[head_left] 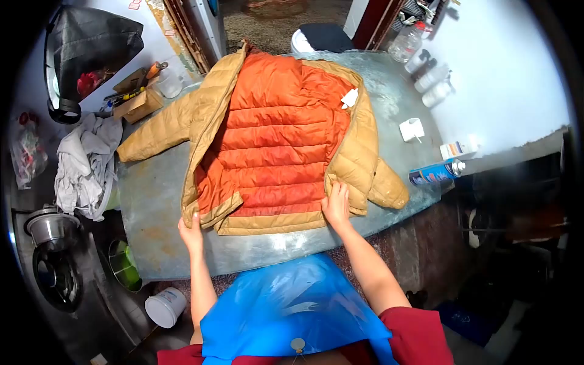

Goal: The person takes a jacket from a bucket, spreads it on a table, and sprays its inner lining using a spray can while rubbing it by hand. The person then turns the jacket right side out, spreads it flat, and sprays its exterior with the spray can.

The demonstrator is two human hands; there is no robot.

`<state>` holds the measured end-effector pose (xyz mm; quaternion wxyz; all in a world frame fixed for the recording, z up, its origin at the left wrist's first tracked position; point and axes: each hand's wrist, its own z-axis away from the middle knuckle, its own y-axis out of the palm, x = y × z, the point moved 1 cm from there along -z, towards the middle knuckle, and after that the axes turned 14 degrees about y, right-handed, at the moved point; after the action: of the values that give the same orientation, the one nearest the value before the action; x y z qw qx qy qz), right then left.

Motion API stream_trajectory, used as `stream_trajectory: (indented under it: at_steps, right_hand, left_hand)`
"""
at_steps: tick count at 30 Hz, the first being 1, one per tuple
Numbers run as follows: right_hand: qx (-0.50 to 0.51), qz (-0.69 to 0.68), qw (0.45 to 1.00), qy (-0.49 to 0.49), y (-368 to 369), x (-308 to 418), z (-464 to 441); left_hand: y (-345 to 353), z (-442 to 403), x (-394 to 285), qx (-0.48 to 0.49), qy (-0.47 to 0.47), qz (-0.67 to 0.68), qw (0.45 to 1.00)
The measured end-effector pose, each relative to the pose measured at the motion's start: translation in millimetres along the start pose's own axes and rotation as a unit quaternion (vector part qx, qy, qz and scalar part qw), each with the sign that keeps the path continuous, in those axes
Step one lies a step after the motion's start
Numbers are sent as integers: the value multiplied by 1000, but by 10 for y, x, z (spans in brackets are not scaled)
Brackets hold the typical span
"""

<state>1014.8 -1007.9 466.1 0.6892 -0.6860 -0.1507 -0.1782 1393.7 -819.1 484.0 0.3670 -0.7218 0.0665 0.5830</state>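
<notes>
A tan puffer jacket [358,131] lies spread on a metal-topped table [161,216], its front open and its orange quilted lining showing. Its collar points away from me, and a white tag shows inside near the right edge. My left hand [191,232] grips the lower corner of the left front panel, fingers closed on the hem. On the other side, my right hand [336,205] holds the lower edge of the right front panel. One sleeve stretches out to the left; the other rests at the right, partly under the panel.
A blue spray can [435,173], a small white container [412,129] and several bottles [433,79] stand along the right side. At the left are a cardboard box [139,106] with tools and grey cloth [89,164]. A white bucket [165,307] sits below the table.
</notes>
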Motion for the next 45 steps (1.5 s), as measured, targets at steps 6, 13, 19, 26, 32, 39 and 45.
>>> stream_trajectory:
  at_steps: [6, 13, 19, 26, 32, 39, 45]
  right_hand:
    - [-39, -369, 899, 231, -701, -820, -555]
    - [59, -753, 596, 272, -2246, -1629, -694]
    - [150, -753, 529, 362, -1870, -1777, -9]
    - [137, -736, 443, 494, -1052, -2271, 446]
    - [106, -737, 475, 469, -1080, -2403, 393]
    - [68, -602, 695, 387, -1213, -2207, 437]
    - [100, -555, 712, 418, -1032, -2375, 351]
  left_hand:
    - [-1258, -965, -278, -91, 97, -61, 989]
    - [-3898, -2431, -38, -132, 221, -295, 920]
    - [-3781, -1809, -1878, -166, 315, -316, 879]
    - [-374, 303, -2565, 352, 371, -158, 845]
    - [1374, 677, -1972, 480, 375, -71, 790]
    - [2580, -197, -1772, 377, 353, -433, 739]
    - [2375, -1220, -1116, 423, 256, -485, 721]
